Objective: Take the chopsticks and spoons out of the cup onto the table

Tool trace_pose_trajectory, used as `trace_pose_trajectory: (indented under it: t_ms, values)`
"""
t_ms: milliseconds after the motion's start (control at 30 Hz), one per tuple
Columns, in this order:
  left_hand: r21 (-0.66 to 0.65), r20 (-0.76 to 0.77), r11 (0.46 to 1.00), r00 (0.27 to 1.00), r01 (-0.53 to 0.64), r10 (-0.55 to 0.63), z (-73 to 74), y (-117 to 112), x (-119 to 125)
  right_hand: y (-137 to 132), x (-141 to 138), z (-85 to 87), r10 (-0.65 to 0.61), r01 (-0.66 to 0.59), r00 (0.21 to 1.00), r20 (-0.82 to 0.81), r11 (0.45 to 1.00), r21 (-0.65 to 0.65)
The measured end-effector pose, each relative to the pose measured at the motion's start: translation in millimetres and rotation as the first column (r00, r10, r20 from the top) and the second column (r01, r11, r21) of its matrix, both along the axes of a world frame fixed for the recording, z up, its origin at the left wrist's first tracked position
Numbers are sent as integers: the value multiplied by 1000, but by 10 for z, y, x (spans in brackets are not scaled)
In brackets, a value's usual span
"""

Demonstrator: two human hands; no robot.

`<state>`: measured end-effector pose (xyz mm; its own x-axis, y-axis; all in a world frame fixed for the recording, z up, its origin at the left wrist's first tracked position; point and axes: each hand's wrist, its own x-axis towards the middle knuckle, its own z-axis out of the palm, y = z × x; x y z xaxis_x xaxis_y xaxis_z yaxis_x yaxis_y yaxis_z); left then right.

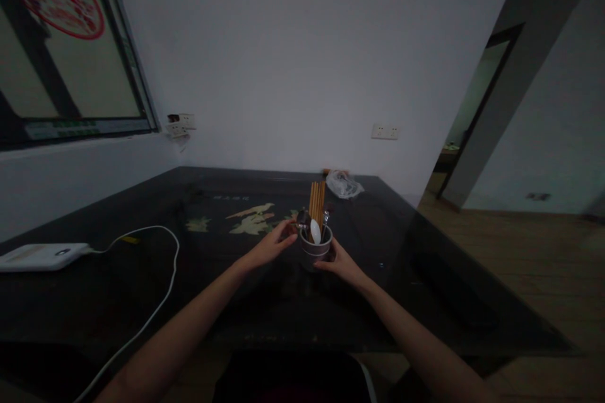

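A small grey cup [315,249] stands on the dark table [212,289], filled with wooden chopsticks [317,201], a white spoon [315,231] and metal spoons [302,219]. My right hand [341,262] curls round the cup's right side and steadies it. My left hand [270,246] reaches in from the left, its fingertips at the metal spoon by the cup's rim; the dim light hides whether they grip it.
A white device [40,256] with a white cable [161,289] lies at the table's left. A crumpled clear plastic bag [344,184] sits at the far edge by the wall. The table's right edge drops to a wooden floor [520,264]; a doorway [477,107] opens beyond.
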<state>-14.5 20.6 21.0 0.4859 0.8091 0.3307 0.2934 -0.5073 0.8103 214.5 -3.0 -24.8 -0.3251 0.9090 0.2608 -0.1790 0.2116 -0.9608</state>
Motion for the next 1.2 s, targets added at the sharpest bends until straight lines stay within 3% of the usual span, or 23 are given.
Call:
trace_pose_trajectory:
  t_ms: [167,300,400,667,967,1200]
  values:
    - [-165,75,982,994,89,-78,38,119,219,37,-2,-76,-1,1,1000,8,1000,16]
    - [-312,99,945,993,95,-67,150,178,375,83,-13,-136,11,-10,1000,-10,999,39]
    - [-369,70,917,988,154,-138,237,223,431,107,-17,-167,17,-16,1000,-20,999,39]
    - [-381,76,899,976,215,-202,268,342,494,97,-20,-142,12,-12,1000,-22,999,40]
    - [-356,131,931,991,77,-32,94,374,460,43,-12,-70,-14,11,999,39,998,59]
    - [-319,132,948,990,4,40,168,206,506,50,-8,-97,-10,7,999,37,997,72]
